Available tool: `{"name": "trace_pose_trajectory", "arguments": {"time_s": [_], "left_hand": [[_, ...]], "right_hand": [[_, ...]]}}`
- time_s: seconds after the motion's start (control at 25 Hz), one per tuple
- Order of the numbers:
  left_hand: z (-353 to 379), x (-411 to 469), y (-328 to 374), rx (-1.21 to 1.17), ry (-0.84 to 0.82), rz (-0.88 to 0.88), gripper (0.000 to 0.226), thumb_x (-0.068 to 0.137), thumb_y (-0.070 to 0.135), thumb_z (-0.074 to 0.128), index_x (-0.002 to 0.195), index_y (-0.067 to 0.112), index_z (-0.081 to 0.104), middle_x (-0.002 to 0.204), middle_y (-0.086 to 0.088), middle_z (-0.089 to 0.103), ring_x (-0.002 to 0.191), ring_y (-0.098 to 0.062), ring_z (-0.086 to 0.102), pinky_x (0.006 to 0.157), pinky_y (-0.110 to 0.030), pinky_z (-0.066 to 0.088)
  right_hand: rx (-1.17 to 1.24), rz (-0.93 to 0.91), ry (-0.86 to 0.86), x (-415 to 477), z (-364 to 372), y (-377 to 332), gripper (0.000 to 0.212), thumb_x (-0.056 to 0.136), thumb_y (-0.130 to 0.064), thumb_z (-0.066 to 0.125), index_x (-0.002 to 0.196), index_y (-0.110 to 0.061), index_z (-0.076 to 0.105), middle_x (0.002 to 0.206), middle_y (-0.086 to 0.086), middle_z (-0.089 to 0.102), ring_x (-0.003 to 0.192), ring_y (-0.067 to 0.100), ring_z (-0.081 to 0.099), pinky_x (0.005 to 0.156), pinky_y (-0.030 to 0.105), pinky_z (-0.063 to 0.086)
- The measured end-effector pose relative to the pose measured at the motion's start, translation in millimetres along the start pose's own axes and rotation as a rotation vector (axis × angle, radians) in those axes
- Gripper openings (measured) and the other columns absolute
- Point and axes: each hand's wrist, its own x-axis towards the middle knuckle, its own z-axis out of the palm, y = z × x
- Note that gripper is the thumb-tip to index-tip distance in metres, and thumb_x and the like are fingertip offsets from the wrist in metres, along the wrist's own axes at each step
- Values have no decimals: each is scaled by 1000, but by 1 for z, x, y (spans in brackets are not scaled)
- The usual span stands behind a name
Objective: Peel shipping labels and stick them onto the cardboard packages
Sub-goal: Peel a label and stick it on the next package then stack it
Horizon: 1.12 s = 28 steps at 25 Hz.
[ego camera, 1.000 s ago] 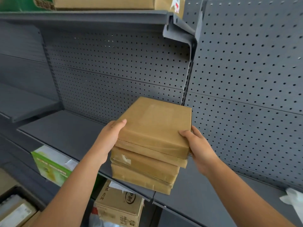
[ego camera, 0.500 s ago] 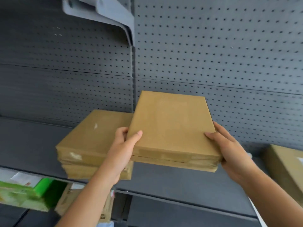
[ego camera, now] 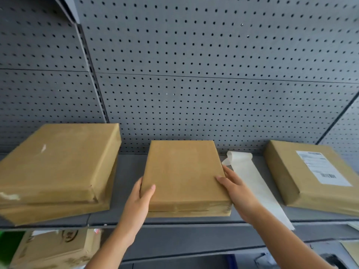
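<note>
A plain brown cardboard package (ego camera: 184,171) lies flat on the grey shelf (ego camera: 128,191), in the middle. My left hand (ego camera: 140,200) grips its front left corner, thumb on top. My right hand (ego camera: 236,191) holds its right edge, fingers on the top face. To the left sits a stack of two unlabelled brown packages (ego camera: 56,167). On the right lies another brown package (ego camera: 303,175) with a white printed shipping label (ego camera: 322,167) stuck on its top. A strip of white label backing paper (ego camera: 254,183) lies between the middle and right packages, partly under my right wrist.
A grey pegboard wall (ego camera: 194,74) rises behind the shelf. Below the shelf at lower left stands a printed cardboard box (ego camera: 56,249), with something green (ego camera: 7,243) at the far left edge. Bare shelf shows between the packages.
Both hands lifted the top package off the stack, carried it to the right and set it flat on the shelf. The two remaining packages stay at the left. The view shifted right.
</note>
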Motion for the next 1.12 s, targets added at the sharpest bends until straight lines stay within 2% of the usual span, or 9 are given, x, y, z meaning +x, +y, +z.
{"name": "trace_pose_trajectory", "arguments": {"time_s": [0.32, 0.44, 0.52, 0.68, 0.8, 0.88, 0.92, 1.0, 1.12], "left_hand": [[2, 9, -18, 62, 32, -31, 58, 100, 46, 53, 153, 32, 36, 139, 11, 56, 124, -13, 53, 100, -33, 38], [3, 9, -14, 56, 50, -40, 61, 99, 46, 55, 155, 33, 34, 142, 13, 52, 125, -12, 49, 102, -33, 36], [-1, 8, -11, 78, 70, -27, 64, 97, 49, 55, 155, 37, 31, 147, 19, 44, 136, -11, 43, 109, -34, 33], [-5, 2, -1, 236, 150, 141, 60, 90, 54, 55, 148, 45, 39, 153, 27, 39, 145, -10, 36, 116, -39, 31], [9, -3, 13, 349, 138, 247, 45, 94, 47, 55, 138, 43, 50, 144, 29, 46, 109, -4, 55, 98, -20, 41], [22, -2, 23, 419, 100, 294, 39, 95, 47, 54, 134, 43, 53, 136, 37, 48, 70, 6, 41, 76, -11, 44], [28, -1, 27, 442, 80, 315, 37, 94, 48, 53, 131, 45, 54, 131, 45, 47, 65, 6, 36, 72, -12, 44], [41, 4, 33, 459, 25, 344, 32, 94, 50, 52, 126, 51, 54, 121, 57, 43, 73, 11, 47, 74, -14, 44], [62, 13, 38, 479, -30, 389, 31, 96, 50, 50, 126, 52, 55, 127, 48, 48, 89, 19, 51, 81, -12, 41]], "right_hand": [[-29, 56, -52, 13, 5, 19, 42, 99, -33, 59, 137, -44, 44, 128, -20, 63, 110, 2, 65, 74, 15, 53], [-71, 40, -39, 23, -9, 26, 38, 100, -37, 57, 137, -39, 50, 134, -16, 61, 117, 3, 61, 95, 23, 50], [-181, -21, 91, 40, -28, 27, 38, 101, -31, 54, 139, -32, 52, 138, -6, 56, 121, 10, 54, 106, 31, 42], [-704, -169, 323, 88, -81, 14, 42, 100, -15, 49, 140, -26, 52, 140, 8, 45, 117, 25, 56, 92, 34, 47], [-1133, -200, 324, 123, -103, 12, 44, 99, -20, 48, 141, -32, 53, 153, 11, 35, 133, 32, 42, 102, 43, 47], [-1280, -239, 238, 138, -102, 10, 41, 100, -26, 47, 139, -36, 57, 159, 10, 30, 141, 34, 32, 111, 47, 40], [-1314, -250, 192, 144, -98, 9, 40, 100, -29, 47, 138, -38, 57, 161, 9, 28, 144, 35, 29, 114, 49, 35], [-1386, -265, 139, 152, -92, 10, 40, 101, -32, 46, 139, -41, 55, 162, 8, 26, 146, 35, 25, 116, 50, 30], [-1497, -261, 129, 156, -84, 12, 43, 97, -18, 49, 138, -30, 58, 155, 10, 36, 142, 32, 30, 110, 46, 37]]}}
